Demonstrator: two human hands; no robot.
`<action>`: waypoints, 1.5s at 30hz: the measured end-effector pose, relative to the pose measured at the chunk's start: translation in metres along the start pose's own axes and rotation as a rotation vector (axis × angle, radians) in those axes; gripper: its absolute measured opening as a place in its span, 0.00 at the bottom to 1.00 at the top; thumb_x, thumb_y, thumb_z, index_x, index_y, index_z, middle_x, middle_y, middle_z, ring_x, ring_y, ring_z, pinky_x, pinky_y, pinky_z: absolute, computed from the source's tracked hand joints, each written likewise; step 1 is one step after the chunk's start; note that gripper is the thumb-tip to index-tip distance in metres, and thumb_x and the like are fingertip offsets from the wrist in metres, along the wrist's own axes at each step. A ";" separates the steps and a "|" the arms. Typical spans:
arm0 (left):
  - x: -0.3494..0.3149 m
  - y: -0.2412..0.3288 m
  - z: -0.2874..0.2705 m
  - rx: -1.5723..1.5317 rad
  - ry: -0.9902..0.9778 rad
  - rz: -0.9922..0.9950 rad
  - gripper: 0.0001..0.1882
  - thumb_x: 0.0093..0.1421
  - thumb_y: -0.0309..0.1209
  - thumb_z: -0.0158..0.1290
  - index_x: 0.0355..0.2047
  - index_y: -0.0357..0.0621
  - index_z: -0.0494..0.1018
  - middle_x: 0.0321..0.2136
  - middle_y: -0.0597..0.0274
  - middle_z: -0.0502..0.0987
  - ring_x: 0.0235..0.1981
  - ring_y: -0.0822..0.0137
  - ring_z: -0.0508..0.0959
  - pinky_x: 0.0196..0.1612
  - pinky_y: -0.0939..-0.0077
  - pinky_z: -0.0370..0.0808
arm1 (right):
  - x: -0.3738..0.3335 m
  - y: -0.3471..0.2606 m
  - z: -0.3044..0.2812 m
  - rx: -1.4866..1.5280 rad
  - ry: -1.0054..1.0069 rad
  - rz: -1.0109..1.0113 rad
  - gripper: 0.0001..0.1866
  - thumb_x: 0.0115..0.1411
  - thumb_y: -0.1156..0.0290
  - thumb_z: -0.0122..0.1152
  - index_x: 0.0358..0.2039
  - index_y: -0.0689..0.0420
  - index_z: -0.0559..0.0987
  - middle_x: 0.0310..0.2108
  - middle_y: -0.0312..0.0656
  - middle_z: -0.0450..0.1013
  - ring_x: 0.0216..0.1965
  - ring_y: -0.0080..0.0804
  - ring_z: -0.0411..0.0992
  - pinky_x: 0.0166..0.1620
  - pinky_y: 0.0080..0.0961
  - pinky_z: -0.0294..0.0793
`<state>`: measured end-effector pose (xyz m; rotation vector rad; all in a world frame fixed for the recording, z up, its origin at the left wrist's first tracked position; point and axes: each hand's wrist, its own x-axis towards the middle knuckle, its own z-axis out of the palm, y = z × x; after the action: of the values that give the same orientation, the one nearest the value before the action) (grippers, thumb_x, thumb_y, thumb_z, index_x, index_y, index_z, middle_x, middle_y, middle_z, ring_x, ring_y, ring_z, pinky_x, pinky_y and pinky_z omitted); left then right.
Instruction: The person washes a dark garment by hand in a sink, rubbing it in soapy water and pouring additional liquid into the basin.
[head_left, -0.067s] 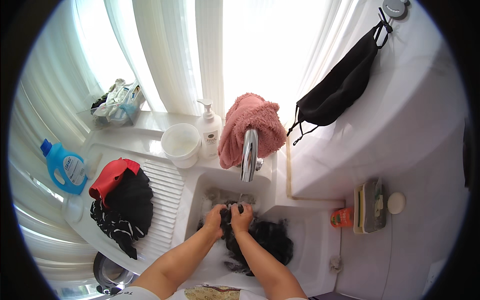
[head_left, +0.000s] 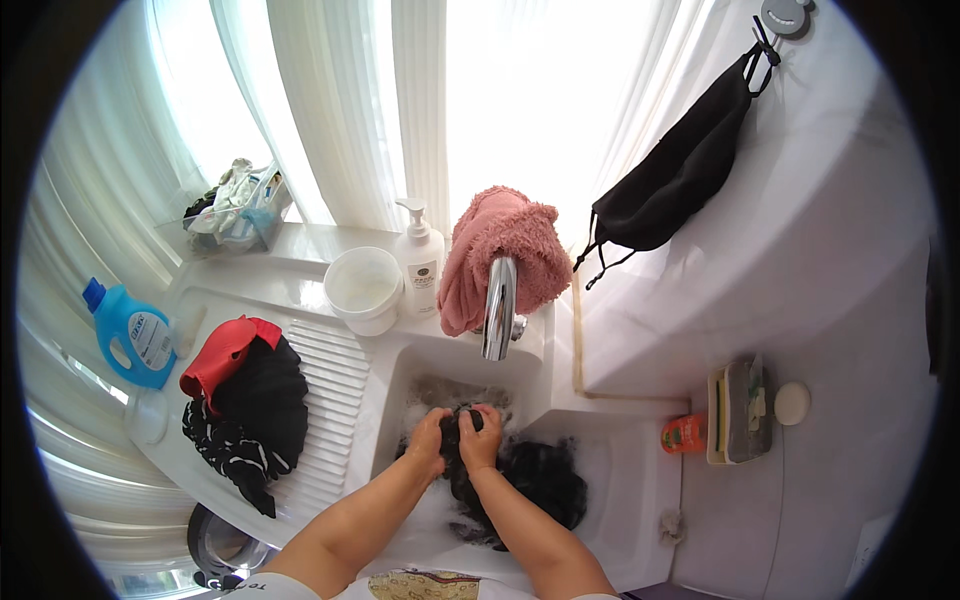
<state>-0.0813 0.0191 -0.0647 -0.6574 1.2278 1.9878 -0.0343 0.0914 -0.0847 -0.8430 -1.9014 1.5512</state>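
A black wet garment (head_left: 545, 480) lies in the soapy water of the white sink (head_left: 625, 500). Part of it is bunched up between my hands, under the chrome faucet (head_left: 497, 310). My left hand (head_left: 428, 440) is closed on the bunched cloth from the left. From the right, my right hand (head_left: 481, 437) grips the same cloth, its fingers curled around it. The two hands are close together near the back of the basin. White suds float around the cloth, and the garment's lower part spreads under my right forearm.
Left of the basin, a ribbed washboard (head_left: 330, 400) bears black clothing (head_left: 262, 400) and a red cloth (head_left: 225, 360). Behind stand a white tub (head_left: 362, 290), a pump bottle (head_left: 420, 262) and a pink towel (head_left: 500, 245) over the faucet. A blue detergent bottle (head_left: 135, 335) stands far left.
My fingers have shifted slightly on the bunched black cloth, and more of it shows between my hands. The rest stays in place.
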 end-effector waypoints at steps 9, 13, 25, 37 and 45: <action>0.000 -0.010 -0.018 0.001 -0.051 -0.098 0.12 0.59 0.39 0.45 0.33 0.46 0.71 0.30 0.59 0.75 0.34 0.60 0.75 0.36 0.64 0.73 | -0.011 -0.031 -0.004 0.132 0.032 0.145 0.11 0.52 0.69 0.59 0.33 0.62 0.74 0.40 0.43 0.68 0.46 0.37 0.66 0.49 0.33 0.65; 0.004 0.013 -0.034 -0.189 -0.169 -0.260 0.14 0.60 0.43 0.45 0.32 0.45 0.68 0.32 0.54 0.73 0.31 0.57 0.74 0.36 0.66 0.73 | -0.050 -0.043 -0.001 0.056 -0.247 -0.428 0.08 0.51 0.70 0.60 0.26 0.62 0.74 0.40 0.45 0.69 0.46 0.40 0.66 0.51 0.31 0.65; 0.070 -0.007 -0.032 1.264 0.281 0.943 0.22 0.56 0.39 0.54 0.47 0.39 0.65 0.39 0.41 0.70 0.44 0.43 0.69 0.47 0.54 0.66 | 0.022 0.058 -0.001 -0.850 -0.028 -0.326 0.20 0.57 0.59 0.56 0.38 0.64 0.69 0.35 0.55 0.67 0.39 0.55 0.65 0.47 0.47 0.64; 0.087 0.016 -0.023 0.341 0.146 0.108 0.15 0.61 0.40 0.48 0.41 0.44 0.72 0.38 0.54 0.76 0.37 0.56 0.77 0.42 0.59 0.74 | 0.036 0.022 -0.013 -0.562 -0.223 -0.363 0.20 0.52 0.62 0.63 0.35 0.68 0.75 0.53 0.54 0.63 0.53 0.52 0.61 0.58 0.44 0.55; 0.043 -0.017 -0.051 -0.352 -0.422 -0.278 0.17 0.61 0.46 0.46 0.35 0.45 0.72 0.33 0.57 0.77 0.32 0.59 0.77 0.38 0.64 0.76 | -0.028 -0.038 -0.005 -0.222 -0.230 -0.602 0.14 0.46 0.66 0.64 0.24 0.63 0.74 0.40 0.43 0.71 0.44 0.45 0.67 0.48 0.40 0.62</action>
<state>-0.0920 -0.0087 -0.1267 -0.5040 0.5129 1.9849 -0.0168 0.0678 -0.0469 -0.1354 -2.2455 1.1120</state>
